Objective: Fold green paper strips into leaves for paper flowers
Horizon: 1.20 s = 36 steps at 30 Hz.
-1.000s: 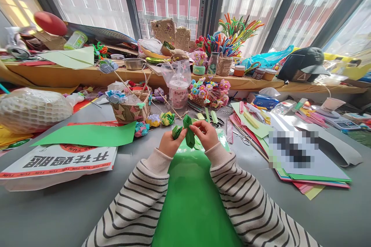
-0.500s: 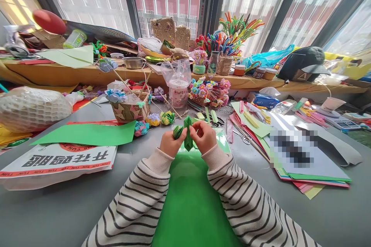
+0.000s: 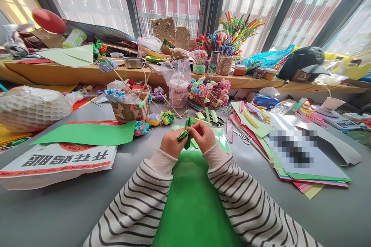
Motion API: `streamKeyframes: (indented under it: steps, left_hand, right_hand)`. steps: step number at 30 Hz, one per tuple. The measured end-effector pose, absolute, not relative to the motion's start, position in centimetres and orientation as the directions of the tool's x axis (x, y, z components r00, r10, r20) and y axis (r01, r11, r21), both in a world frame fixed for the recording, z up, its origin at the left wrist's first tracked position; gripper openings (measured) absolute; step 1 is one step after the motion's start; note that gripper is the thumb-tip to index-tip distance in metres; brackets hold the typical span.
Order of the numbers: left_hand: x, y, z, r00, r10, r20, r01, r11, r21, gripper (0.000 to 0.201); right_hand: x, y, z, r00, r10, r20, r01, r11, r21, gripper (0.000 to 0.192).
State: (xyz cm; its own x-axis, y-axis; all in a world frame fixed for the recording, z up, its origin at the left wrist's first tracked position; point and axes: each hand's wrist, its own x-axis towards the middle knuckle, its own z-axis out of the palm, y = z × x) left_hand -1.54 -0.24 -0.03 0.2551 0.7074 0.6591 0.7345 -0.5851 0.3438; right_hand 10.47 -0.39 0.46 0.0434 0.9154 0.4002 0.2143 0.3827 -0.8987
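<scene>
My left hand (image 3: pixel 171 142) is closed on a pleated bundle of folded green paper (image 3: pixel 182 135), held sideways above the mat. Across that bundle stands an upright folded green paper piece (image 3: pixel 188 122), its middle pinched by the thumb and finger of my right hand (image 3: pixel 203 136). The two paper pieces touch and partly overlap, and my fingers hide where they meet. Beneath both forearms lies a glossy green mat (image 3: pixel 197 200).
Several paper flowers (image 3: pixel 167 117) and a decorated basket (image 3: pixel 130 110) stand left of my hands. Scissors (image 3: pixel 242 136) and a ruler (image 3: pixel 229 130) lie to the right, near stacked coloured paper (image 3: pixel 319 175). A lidded drink cup (image 3: pixel 178 94) stands behind. A green sheet (image 3: pixel 87 134) covers a printed bag (image 3: pixel 60 162).
My left hand has turned and moved slightly right, bringing the pleated bundle against the upright folded piece, where before they were apart. My right hand keeps its pinch.
</scene>
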Motion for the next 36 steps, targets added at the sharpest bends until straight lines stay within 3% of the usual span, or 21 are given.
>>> streamKeyframes:
  steps: [4, 9, 18, 23, 29, 36]
  left_hand:
    - [-1.54, -0.21, -0.14, 0.299, 0.654, 0.695, 0.74, -0.619, 0.264, 0.026]
    - [-1.29, -0.38, 0.11, 0.357, 0.653, 0.668, 0.75, -0.627, 0.211, 0.026]
    - [-1.21, -0.49, 0.27, 0.356, 0.662, 0.659, 0.712, -0.649, 0.267, 0.018]
    - [-1.2, -0.35, -0.01, 0.33, 0.67, 0.665, 0.756, -0.61, 0.239, 0.021]
    - [-1.15, -0.16, -0.63, 0.371, 0.667, 0.646, 0.778, -0.603, 0.176, 0.022]
    - [-1.22, -0.15, -0.51, 0.377, 0.706, 0.599, 0.751, -0.612, 0.249, 0.028]
  right_hand:
    - [10.43, -0.14, 0.21, 0.031, 0.942, 0.334, 0.086, 0.33, -0.94, 0.027]
    - [10.54, -0.26, 0.4, 0.037, 0.95, 0.311, 0.067, 0.308, -0.949, 0.028]
    - [10.53, -0.37, 0.46, 0.018, 0.951, 0.308, 0.034, 0.307, -0.951, 0.026]
    - [10.45, -0.4, 0.43, -0.012, 0.951, 0.307, 0.006, 0.308, -0.952, 0.025]
    - [10.32, -0.18, 0.12, 0.091, 0.954, 0.285, 0.049, 0.281, -0.958, 0.029]
    - [10.34, -0.44, 0.61, 0.064, 0.959, 0.275, 0.015, 0.274, -0.961, 0.026]
